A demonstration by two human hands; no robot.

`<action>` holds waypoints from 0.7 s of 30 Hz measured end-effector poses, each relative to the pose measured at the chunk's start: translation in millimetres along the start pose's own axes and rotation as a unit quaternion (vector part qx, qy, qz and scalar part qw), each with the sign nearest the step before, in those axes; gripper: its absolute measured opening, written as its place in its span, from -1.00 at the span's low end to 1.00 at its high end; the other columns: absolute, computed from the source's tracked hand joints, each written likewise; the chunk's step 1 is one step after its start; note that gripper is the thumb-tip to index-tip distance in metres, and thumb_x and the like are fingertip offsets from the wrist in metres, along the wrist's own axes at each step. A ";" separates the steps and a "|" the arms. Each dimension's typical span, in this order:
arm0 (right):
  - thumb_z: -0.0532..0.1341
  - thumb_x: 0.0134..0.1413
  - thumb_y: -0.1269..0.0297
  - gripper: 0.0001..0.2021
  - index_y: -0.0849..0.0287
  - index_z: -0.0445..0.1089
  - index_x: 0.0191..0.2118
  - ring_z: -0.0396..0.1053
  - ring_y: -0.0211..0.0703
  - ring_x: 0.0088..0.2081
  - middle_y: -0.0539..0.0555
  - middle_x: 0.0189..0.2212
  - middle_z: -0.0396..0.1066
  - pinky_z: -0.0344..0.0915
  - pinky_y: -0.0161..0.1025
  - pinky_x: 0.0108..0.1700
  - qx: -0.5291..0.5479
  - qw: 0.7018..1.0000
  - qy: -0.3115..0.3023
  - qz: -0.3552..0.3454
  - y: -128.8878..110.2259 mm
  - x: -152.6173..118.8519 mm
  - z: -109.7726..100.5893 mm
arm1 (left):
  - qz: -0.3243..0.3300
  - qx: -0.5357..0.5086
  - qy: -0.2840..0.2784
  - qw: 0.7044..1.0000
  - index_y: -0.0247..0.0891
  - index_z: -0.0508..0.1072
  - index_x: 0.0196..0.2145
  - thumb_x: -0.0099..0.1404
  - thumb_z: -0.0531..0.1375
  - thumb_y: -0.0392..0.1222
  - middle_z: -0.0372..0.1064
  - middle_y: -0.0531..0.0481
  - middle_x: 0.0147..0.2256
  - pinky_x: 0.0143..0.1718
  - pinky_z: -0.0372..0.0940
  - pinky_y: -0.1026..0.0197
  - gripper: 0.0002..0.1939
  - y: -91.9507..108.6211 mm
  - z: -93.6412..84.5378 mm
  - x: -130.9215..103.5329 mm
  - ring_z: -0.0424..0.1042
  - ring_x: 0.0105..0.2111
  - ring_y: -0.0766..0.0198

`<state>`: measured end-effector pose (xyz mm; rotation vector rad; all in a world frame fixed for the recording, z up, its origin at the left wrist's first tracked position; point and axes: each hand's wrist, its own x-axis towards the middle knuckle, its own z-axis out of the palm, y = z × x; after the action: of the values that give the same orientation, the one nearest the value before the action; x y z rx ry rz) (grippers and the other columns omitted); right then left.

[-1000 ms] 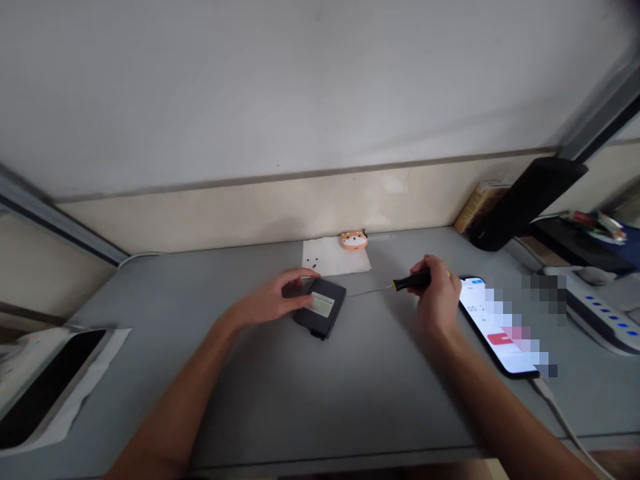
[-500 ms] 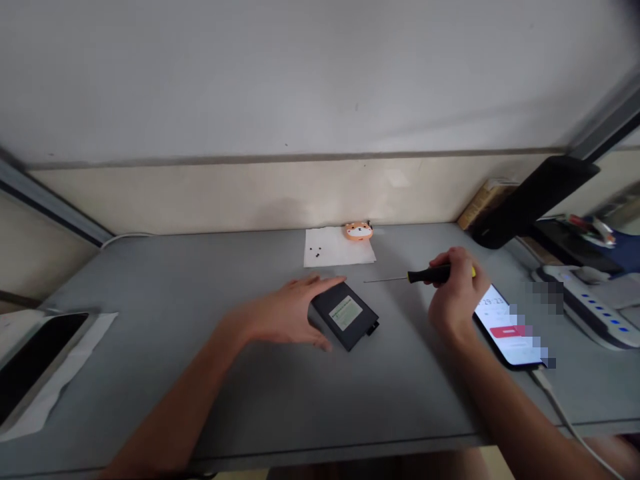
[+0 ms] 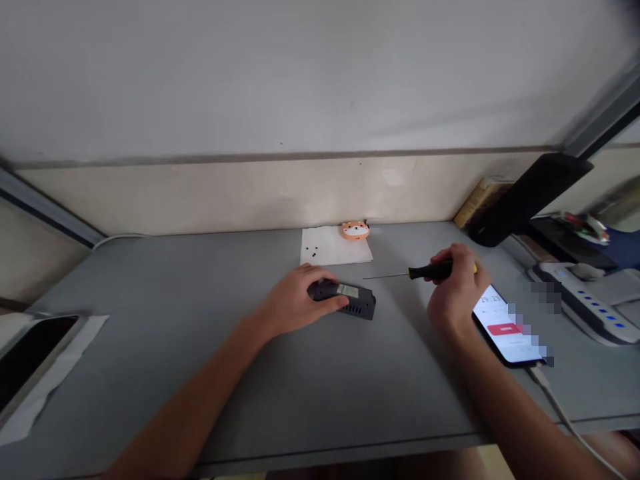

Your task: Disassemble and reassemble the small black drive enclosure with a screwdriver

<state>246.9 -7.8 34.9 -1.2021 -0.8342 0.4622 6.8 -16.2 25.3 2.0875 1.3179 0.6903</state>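
My left hand (image 3: 299, 300) is closed round the left end of a flat black plastic box (image 3: 361, 308). The box is tipped so that a slotted narrow side faces me, and its pale label shows only as a thin strip. In my right hand (image 3: 457, 287) is a screwdriver (image 3: 431, 271) with a black and yellow handle. Its thin shaft points left, and the tip is apart from the box, just above and right of it. Behind the box lies a white paper (image 3: 330, 248) with several tiny dark screws (image 3: 313, 251) on it.
An orange animal-face case (image 3: 355, 230) sits on the paper's far edge. To the right are a lit phone (image 3: 507, 333) on a cable, a power strip (image 3: 580, 300) and a black cylinder (image 3: 533, 199). A dark-screened device (image 3: 35, 357) lies at far left.
My left hand has closed on the black box and tipped it from lying label-up to showing its slotted side. My right hand holds the screwdriver nearly where it was.
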 end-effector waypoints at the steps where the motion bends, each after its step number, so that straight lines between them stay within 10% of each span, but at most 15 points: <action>1: 0.14 0.10 0.15 -0.68 0.13 0.28 -0.62 0.18 -0.34 -0.66 -0.09 -0.64 0.17 0.03 -0.28 -0.60 0.001 1.000 0.000 0.001 0.0 0.2 0.0 | -0.018 0.007 0.011 1.000 -0.15 0.53 -0.29 0.34 0.20 0.17 0.49 0.01 -0.32 -0.29 0.29 0.17 -0.66 1.7 -0.1 0.1 0.44 -0.31 0.17; 6: 0.13 0.13 0.14 -0.67 0.12 0.28 -0.61 0.19 -0.32 -0.64 -0.08 -0.65 0.16 0.05 -0.28 -0.58 -0.006 1.000 -0.010 -0.001 1.1 -0.8 -0.7 | -0.106 0.056 0.089 0.989 -0.17 0.13 -0.62 0.45 -0.09 0.20 0.00 0.10 -0.65 -0.50 0.00 0.19 -0.43 5.0 0.1 1.5 0.09 -0.60 0.30; 14: 0.13 0.12 0.17 -0.66 0.13 0.30 -0.64 0.18 -0.31 -0.64 -0.07 -0.67 0.17 0.05 -0.28 -0.57 -0.013 1.000 -0.021 -0.011 1.8 -0.8 -1.6 | -0.095 0.009 0.019 0.995 -0.16 0.47 -0.18 0.38 0.09 0.15 0.51 -0.01 -0.31 -0.32 0.32 0.15 -0.65 2.1 -5.4 0.6 0.46 -0.36 0.15; 21: 0.11 0.04 0.31 -0.67 0.12 0.22 -0.72 0.13 -0.32 -0.64 -0.08 -0.74 0.13 0.06 -0.29 -0.57 -0.099 0.983 -0.090 -0.128 -6.8 -6.5 -4.8 | -0.057 0.055 0.039 0.996 -0.17 0.49 -0.04 0.41 0.10 0.04 0.49 -0.10 -0.04 -0.06 0.41 0.03 -0.67 -1.6 10.6 -0.6 0.52 -0.08 0.04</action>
<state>245.7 -17.6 38.7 -1.2260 -1.1970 0.2848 12.8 -18.2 16.6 2.0707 1.5375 0.6683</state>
